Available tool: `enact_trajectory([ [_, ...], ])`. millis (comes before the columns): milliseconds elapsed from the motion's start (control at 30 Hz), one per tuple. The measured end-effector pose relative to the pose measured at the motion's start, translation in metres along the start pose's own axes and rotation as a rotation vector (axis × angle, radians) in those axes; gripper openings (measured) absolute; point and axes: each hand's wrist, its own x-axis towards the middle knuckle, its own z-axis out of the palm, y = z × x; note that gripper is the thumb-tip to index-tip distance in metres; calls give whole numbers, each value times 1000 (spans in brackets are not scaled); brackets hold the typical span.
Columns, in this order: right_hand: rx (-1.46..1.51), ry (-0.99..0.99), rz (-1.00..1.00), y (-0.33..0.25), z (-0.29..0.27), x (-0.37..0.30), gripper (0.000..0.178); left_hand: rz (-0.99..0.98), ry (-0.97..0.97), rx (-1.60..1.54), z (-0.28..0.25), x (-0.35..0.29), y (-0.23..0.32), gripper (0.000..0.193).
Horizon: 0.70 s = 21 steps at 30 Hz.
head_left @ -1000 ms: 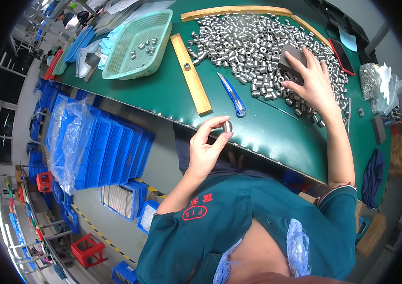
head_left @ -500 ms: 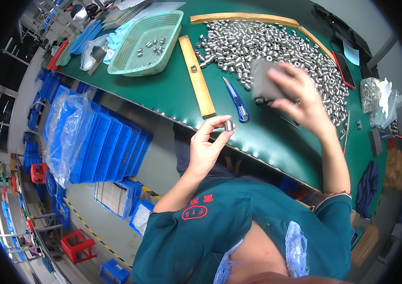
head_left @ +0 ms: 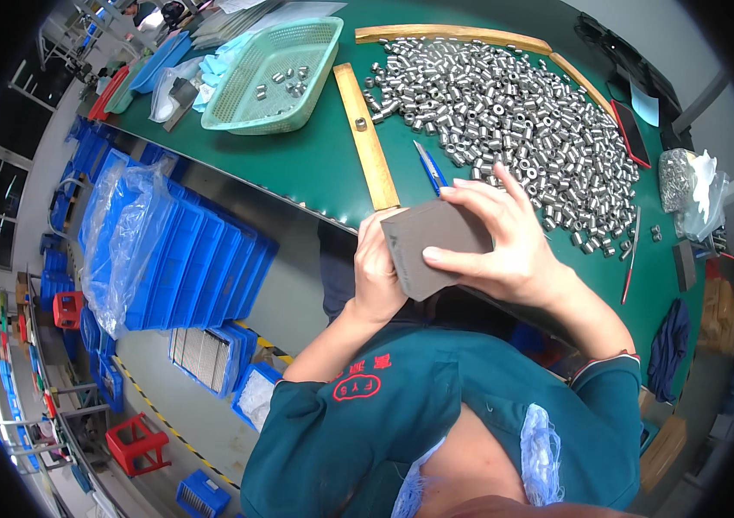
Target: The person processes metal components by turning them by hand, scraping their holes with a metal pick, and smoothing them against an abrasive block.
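My right hand (head_left: 509,246) grips a dark grey sanding block (head_left: 436,226), fingers along its far edge and thumb on its face. Close beside it, my left hand (head_left: 376,272) is closed near the front edge of the table, partly behind the block. The small metal sleeve it pinched a moment earlier is now hidden there. Just beyond the block lies a blue utility knife (head_left: 429,167), its handle partly covered. A big heap of shiny metal sleeves (head_left: 514,112) spreads over the green table (head_left: 298,173).
Wooden strips (head_left: 365,138) border the heap; one sleeve (head_left: 361,124) stands on the left strip. A pale green basket (head_left: 227,112) holds several sleeves. At right are a red-edged phone (head_left: 630,134), a thin red tool (head_left: 630,259) and another grey block (head_left: 685,266). Blue crates (head_left: 186,259) stand left.
My right hand has brought the sanding block from beside the heap down to my left hand. The sleeve in my left fingers has gone out of sight behind it.
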Motion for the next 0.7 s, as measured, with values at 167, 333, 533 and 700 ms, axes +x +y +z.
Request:
enact_trajectory([
  [167,-223,-41,178,43,-7,-11,62,-135,-15,-61,-4,4,-3,27],
  [333,-70,25,127,31,-5,-6,57,-260,-15,-169,-1,-1,3,30],
  [533,-68,16,35,21,2,-5,54,-87,-57,-61,1,-3,-3,34],
  [700,27,23,34,17,7,-4,52,19,-45,37,1,5,-1,30],
])
